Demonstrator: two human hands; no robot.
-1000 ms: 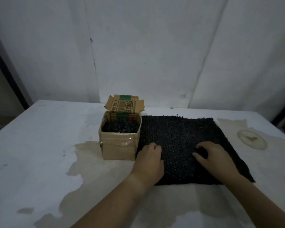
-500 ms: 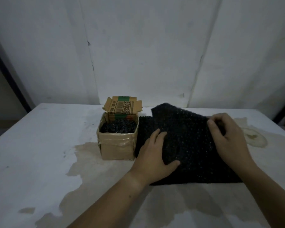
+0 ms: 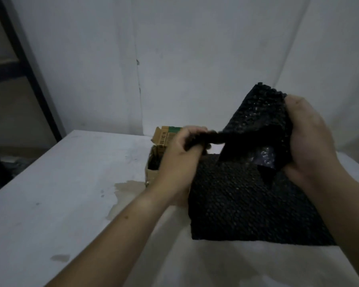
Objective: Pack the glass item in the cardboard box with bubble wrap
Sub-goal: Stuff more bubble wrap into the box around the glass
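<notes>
A black sheet of bubble wrap (image 3: 247,199) lies on the white table (image 3: 71,183), with its far part lifted and folded up. My left hand (image 3: 182,154) pinches a bunched corner of the lifted part in front of the cardboard box (image 3: 164,137). My right hand (image 3: 311,139) grips the raised right edge of the wrap, thumb toward me. The small brown box stands behind my left hand with one flap up; dark bubble wrap shows inside it. No glass item is visible.
A brown stain (image 3: 124,189) marks the table left of the wrap. White panels (image 3: 195,59) form the wall close behind the table. A dark frame (image 3: 29,69) stands at the left beyond the table edge.
Both hands lifted the far part of the wrap off the table and bunched it. My left hand went from pressing flat to pinching a corner. The view has moved closer.
</notes>
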